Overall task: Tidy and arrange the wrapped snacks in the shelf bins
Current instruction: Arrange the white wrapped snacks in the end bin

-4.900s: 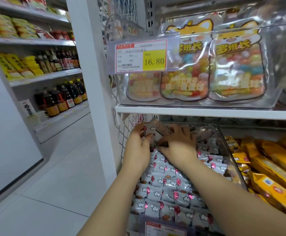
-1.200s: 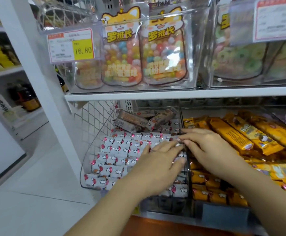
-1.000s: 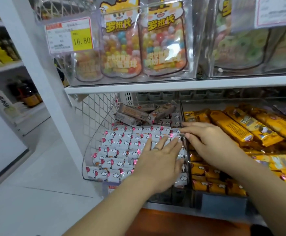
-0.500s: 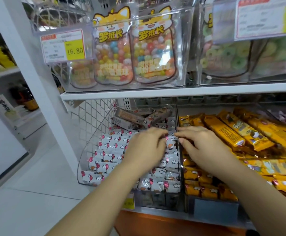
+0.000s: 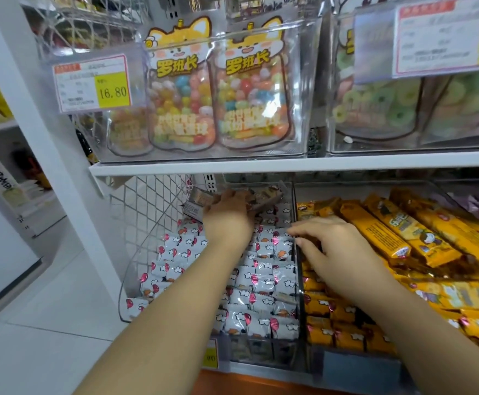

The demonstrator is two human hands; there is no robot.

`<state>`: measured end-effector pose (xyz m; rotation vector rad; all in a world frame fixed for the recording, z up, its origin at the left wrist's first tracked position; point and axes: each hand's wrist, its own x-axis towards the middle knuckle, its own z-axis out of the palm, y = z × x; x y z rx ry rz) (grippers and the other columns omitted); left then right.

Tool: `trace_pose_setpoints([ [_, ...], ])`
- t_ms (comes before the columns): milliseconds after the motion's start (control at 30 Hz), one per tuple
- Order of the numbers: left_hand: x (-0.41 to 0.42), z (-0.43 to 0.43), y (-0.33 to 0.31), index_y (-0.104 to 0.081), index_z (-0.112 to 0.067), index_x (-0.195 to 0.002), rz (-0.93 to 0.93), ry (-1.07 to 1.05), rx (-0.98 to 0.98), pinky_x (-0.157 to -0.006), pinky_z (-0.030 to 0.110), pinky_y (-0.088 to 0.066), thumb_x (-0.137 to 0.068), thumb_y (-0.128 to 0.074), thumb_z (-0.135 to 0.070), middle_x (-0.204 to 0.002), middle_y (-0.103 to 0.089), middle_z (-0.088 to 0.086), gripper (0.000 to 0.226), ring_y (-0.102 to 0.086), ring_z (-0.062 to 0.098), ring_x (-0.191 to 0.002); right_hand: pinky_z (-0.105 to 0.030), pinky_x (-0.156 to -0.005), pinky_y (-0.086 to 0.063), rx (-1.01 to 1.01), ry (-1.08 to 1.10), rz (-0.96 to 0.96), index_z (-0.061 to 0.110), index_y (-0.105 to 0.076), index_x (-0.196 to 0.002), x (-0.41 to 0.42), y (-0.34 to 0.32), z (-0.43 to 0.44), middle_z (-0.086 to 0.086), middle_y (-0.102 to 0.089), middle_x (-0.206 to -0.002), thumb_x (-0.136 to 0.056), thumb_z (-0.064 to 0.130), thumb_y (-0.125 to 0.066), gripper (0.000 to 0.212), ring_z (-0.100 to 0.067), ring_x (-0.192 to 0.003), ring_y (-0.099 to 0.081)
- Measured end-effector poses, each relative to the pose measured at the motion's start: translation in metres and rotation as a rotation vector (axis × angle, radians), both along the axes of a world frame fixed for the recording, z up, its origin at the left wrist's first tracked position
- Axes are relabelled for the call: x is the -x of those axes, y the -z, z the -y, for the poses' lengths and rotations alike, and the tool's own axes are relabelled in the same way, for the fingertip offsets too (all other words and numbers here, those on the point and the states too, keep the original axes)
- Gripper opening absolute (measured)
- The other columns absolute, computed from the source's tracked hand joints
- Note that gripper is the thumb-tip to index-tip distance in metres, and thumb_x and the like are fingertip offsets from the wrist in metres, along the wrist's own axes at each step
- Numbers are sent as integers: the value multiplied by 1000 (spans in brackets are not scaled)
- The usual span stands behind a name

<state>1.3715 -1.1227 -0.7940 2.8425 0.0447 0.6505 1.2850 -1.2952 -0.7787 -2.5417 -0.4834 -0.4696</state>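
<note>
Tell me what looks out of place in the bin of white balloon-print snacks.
A few brown-grey wrapped bars lie jumbled at angles at the back of the bin, atop the neat rows of white snacks. The left hand rests on them.

Bare forearms (image 5: 175,306), left hand (image 5: 228,220), right hand (image 5: 339,253)

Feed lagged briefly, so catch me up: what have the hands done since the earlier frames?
The left hand moved from the white packets near the divider back to the grey-brown bars at the bin's rear; whether it grips them is unclear. The right hand stayed at the divider, fingers straight. The yellow snacks lie as before.
</note>
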Motion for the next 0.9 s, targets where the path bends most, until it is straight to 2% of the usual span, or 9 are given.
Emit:
trace_pose_setpoints([
  [100,20,-8,-5,-60,-22,-120,151,88,83,-80,39,-51,-83,-65,-20,-121,-57,4,37,-53,32,-110,-24,-103,-32,-13,9,-4,28,-65,-117,1,-1,-1,12,-63,-120,-94,19,-53,27,-9,-118,-49],
  [167,37,-13,-9,-61,-21,-120,160,150,130,-82,41,-52,-82,-65,-13,-121,-56,6,39,-52,32,-110,-23,-101,-33,-34,15,13,27,-66,-116,2,-2,-3,11,-64,-118,-93,20,-54,26,-8,-117,-50],
  [267,64,-22,-9,-58,-21,-123,81,218,216,-90,32,-46,-86,-62,-12,-122,-51,1,38,-52,20,-108,-25,-97,-36,-62,13,53,26,-65,-116,5,-6,-10,10,-63,-115,-91,22,-57,26,-7,-109,-50],
  [400,97,-47,-13,-58,-27,-119,-39,348,352,-85,6,-31,-86,-65,-9,-112,-44,-12,38,-44,2,-103,-35,-102,-37,-14,-11,60,28,-59,-123,7,-12,-26,8,-59,-121,-87,27,-62,36,-14,-116,-48],
  [533,115,-70,-13,-57,-32,-117,-241,408,400,-76,3,-30,-85,-67,-13,-101,-43,-21,38,-45,-1,-95,-38,-109,-31,191,-50,-46,35,-48,-133,8,-12,-47,11,-52,-135,-87,41,-59,48,-15,-127,-43],
  [667,123,-82,-13,-57,-36,-111,-302,443,455,-70,8,-36,-84,-70,-20,-99,-47,-25,34,-48,-7,-86,-31,-101,-36,229,-108,-81,34,-59,-121,13,-12,-57,12,-64,-117,-84,47,-61,39,-10,-106,-56],
  [733,123,-88,-14,-58,-39,-109,-361,477,501,-78,11,-43,-81,-72,-25,-105,-53,-22,34,-53,-8,-91,-26,-93,-38,238,-144,-106,33,-64,-114,15,-13,-59,17,-65,-108,-82,48,-63,35,-2,-91,-55],
  [833,121,-96,-13,-60,-37,-112,-412,474,643,-87,22,-52,-81,-73,-28,-109,-62,-14,34,-60,-4,-95,-26,-92,-42,189,-138,-165,33,-67,-106,11,-17,-63,22,-65,-93,-80,50,-64,30,3,-83,-55],
  [900,118,-98,-11,-60,-35,-115,-372,449,628,-89,20,-50,-83,-69,-33,-108,-63,-16,33,-58,-7,-97,-27,-87,-45,140,-123,-204,33,-68,-104,1,-20,-69,23,-63,-80,-80,49,-65,29,2,-79,-57],
])
